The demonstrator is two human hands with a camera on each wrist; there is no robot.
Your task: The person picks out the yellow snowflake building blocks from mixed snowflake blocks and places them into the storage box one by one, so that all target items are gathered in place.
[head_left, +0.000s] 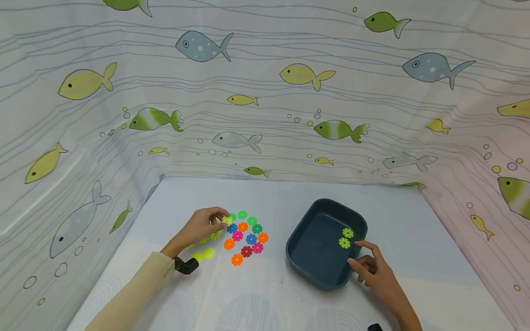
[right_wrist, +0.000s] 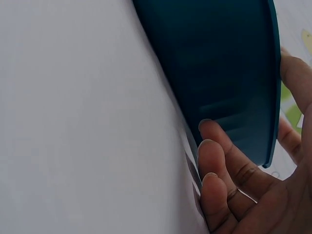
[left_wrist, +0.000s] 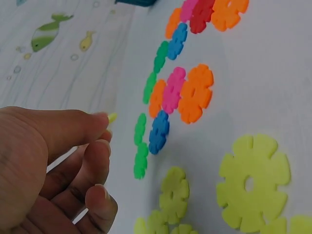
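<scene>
My left hand (head_left: 205, 224) pinches a yellow plastic flower disc (head_left: 227, 221) between thumb and fingertips, above the left edge of a group of discs. Only a sliver of that disc shows in the left wrist view. A dark blue plastic tub (head_left: 312, 248) sits to the right, holding two yellow-green flower discs (head_left: 345, 242) near its right wall. On the tub's right side, my right hand (head_left: 374, 271) holds the rim. In the right wrist view, several fingertips (right_wrist: 213, 153) lie along the outer wall while another finger reaches over the rim.
Orange, pink, blue, green and red flower discs (head_left: 246, 251) lie flat left of the tub. Several yellow discs (left_wrist: 253, 183) lie beside and under the left forearm. A fish-patterned sheet (head_left: 290, 110) rises behind and on both sides of the white table (head_left: 273, 303).
</scene>
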